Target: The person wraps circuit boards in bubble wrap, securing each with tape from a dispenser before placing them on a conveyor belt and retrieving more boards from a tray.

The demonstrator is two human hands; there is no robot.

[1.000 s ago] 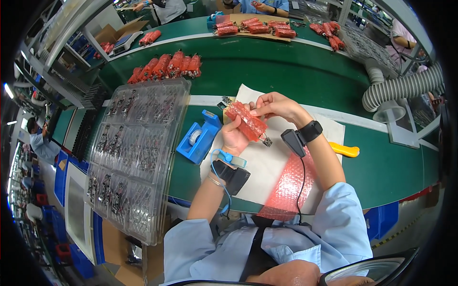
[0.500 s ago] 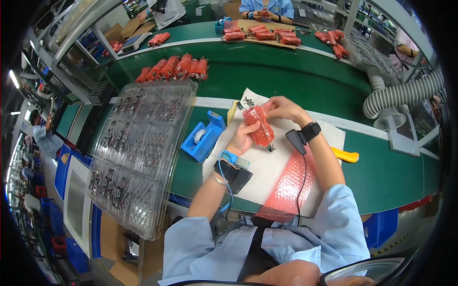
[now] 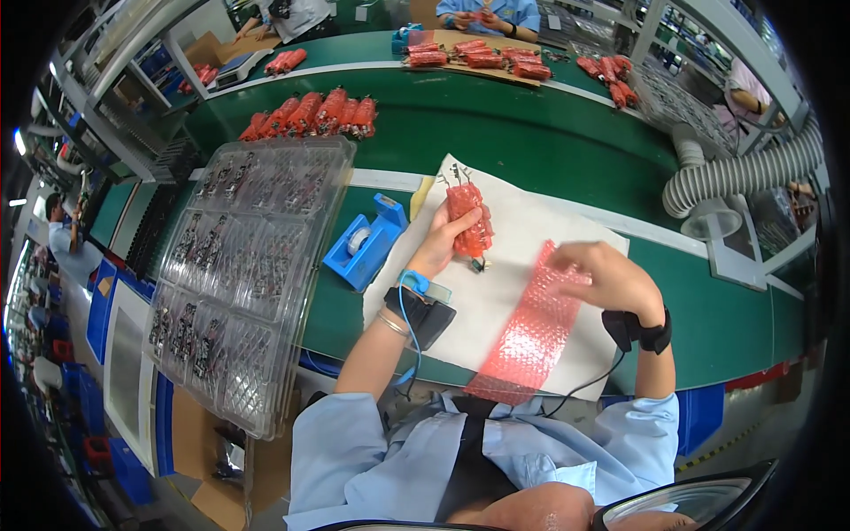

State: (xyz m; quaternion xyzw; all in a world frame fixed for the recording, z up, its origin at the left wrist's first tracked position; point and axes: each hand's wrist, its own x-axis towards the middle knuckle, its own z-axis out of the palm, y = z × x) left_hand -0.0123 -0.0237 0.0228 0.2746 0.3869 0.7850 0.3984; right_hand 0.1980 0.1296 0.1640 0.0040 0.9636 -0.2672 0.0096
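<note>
The red-wrapped bundle [image 3: 474, 235] is in your left hand [image 3: 444, 237], above the white sheet [image 3: 515, 223] spread on the green surface [image 3: 549, 142]; your left fingers are closed around it, the thumb across its near face. Thin metal parts stick out of its far end, and another part shows at its near end. Your right hand [image 3: 611, 279], to the right, is over the far part of a strip of red bubble wrap [image 3: 522, 350]; its fingers are blurred, so you cannot tell whether they grip the strip. The blue tape dispenser [image 3: 361, 243] is to the left of your left hand. Farther left is the clear plastic tray [image 3: 292, 292], with a row of red bundles [image 3: 328, 113] beyond its far end.
</note>
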